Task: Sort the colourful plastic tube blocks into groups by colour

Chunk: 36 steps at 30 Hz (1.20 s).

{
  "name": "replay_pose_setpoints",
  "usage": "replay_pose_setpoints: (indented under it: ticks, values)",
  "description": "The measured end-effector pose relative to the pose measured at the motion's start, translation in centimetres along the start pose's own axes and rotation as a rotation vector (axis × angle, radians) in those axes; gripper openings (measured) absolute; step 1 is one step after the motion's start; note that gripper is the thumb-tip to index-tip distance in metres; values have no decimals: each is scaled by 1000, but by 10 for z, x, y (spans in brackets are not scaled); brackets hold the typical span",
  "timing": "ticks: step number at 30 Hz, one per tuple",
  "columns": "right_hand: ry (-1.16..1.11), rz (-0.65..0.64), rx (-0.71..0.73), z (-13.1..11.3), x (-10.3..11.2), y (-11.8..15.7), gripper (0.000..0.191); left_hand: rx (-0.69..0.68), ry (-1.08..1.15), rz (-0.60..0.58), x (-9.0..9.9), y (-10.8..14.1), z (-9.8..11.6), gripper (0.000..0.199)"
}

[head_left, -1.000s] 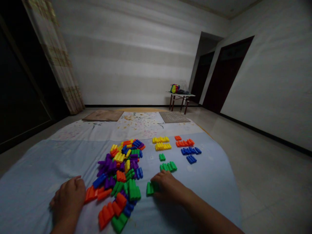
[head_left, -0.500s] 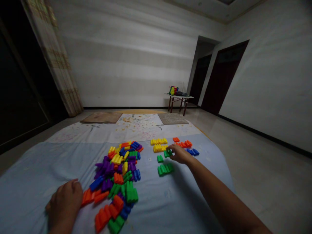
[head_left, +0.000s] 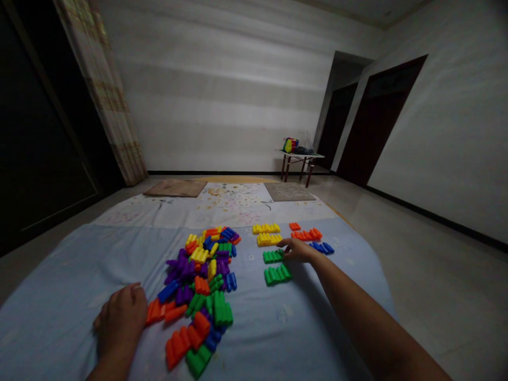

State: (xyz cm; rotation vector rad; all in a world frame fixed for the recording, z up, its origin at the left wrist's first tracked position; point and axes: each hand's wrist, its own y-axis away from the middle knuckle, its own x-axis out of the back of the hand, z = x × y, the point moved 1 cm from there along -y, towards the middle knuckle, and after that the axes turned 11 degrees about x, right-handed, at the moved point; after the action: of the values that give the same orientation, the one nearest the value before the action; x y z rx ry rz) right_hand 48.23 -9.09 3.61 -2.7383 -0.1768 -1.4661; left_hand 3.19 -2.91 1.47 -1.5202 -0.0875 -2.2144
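Closest in, my left hand (head_left: pixel 121 313) lies palm-down on the cloth (head_left: pixel 254 338), fingers loosely curled, holding nothing that I can see, knuckles just beside some orange pieces (head_left: pixel 155 311). The mixed pile (head_left: pixel 184 267) sits between my hands. Just nearer than my right fingertips, there's the near green row (head_left: pixel 278 274).

And out at full stretch, right arm slanting forward and inward, wrist low, my right hand (head_left: pixel 282 250) is at the right end of the far green row (head_left: pixel 273 257), thumb and fingers nearly together; gripping or only touching, I can't tell. These look like plastic: light, stiff, smooth enough to slip a little, hardly fragile. A soft pinch across the ribbed sides should do; pushing could skew the row. Yellow rows (head_left: pixel 269 239) lie just beyond my fingers.
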Motion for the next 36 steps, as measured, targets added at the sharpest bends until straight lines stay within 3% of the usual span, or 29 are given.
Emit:
replay_pose_setpoints:
  ticks: [5, 8, 11, 15, 19, 21, 24, 30, 36]
  values:
    - [-11, 42, 26, -4, 2, 2, 46, 10, -57, -16, 3, 3, 3, 46]
    - [15, 160, 44, -25, 0, 4, 43, 2, -70, 9, 4, 6, 4, 46]
    - [2, 284, 189, -69, -11, 11, 32, 1, -94, 14, 3, 5, 3, 45]
    - [-51, 101, 413, -142, -45, 26, 30, -16, -99, 29, 1, 3, 2, 43]
    - [124, 20, 408, -184, -80, 36, 54, 12, -74, 21, 1, 4, 3, 43]
    - [194, -10, 393, -188, -91, 38, 61, 14, -67, 19, 2, 4, 3, 43]
    - [158, -6, 356, -179, -95, 37, 48, 16, -52, 27, 1, 4, 2, 44]
    - [-357, 178, 261, -152, -92, 36, 31, 49, 16, 8, -3, -1, -1, 45]
    - [-796, 260, 268, -140, -106, 34, 25, 62, 166, -78, -1, -12, -8, 44]
